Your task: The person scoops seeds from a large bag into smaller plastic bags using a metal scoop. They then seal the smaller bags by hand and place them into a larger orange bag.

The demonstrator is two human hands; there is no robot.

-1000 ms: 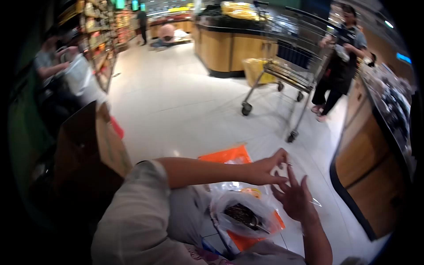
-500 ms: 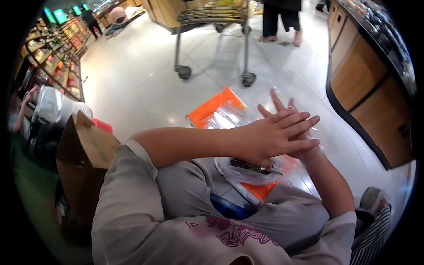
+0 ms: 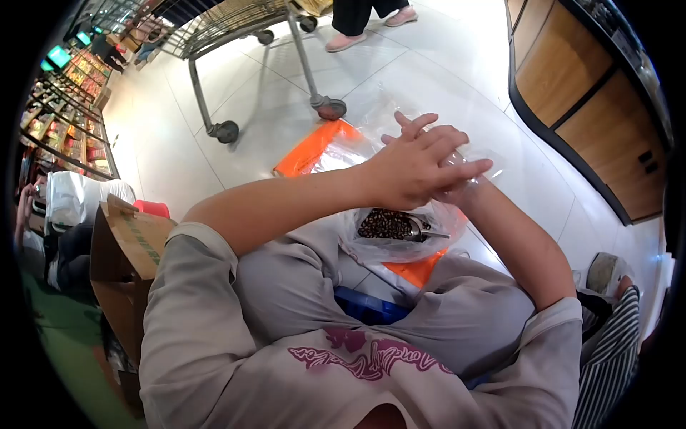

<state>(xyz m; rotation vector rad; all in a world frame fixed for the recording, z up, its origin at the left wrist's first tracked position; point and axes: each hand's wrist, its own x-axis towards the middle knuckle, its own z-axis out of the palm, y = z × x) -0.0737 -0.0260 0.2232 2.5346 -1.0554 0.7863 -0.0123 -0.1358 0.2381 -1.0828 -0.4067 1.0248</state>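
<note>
Over the bag, my left hand (image 3: 421,163) lies across my right hand (image 3: 451,170), its fingers stretched and apart. Thin clear plastic film (image 3: 480,169) clings about my right hand and wrist, like a loose disposable glove. The right fingers reach out beyond the left ones; its palm is mostly hidden. Below both hands, an open clear plastic bag (image 3: 371,252) holds dark, shiny beans (image 3: 382,224) and a metal scoop (image 3: 423,230). Orange-and-clear plastic packaging (image 3: 314,149) lies on the floor past my left forearm, and another orange piece (image 3: 418,270) shows under the bag.
A shopping cart (image 3: 236,28) stands ahead, near a walking person's pink shoes (image 3: 346,41). At left are a cardboard box (image 3: 128,243), a red container (image 3: 151,209) and a seated person. A wooden counter (image 3: 572,93) curves along the right. Striped fabric (image 3: 607,357) is close at right.
The view has shifted, and the cart and the walking person's feet now appear farther left. My overlapping hands sit higher and more left in view, uncovering the beans and scoop.
</note>
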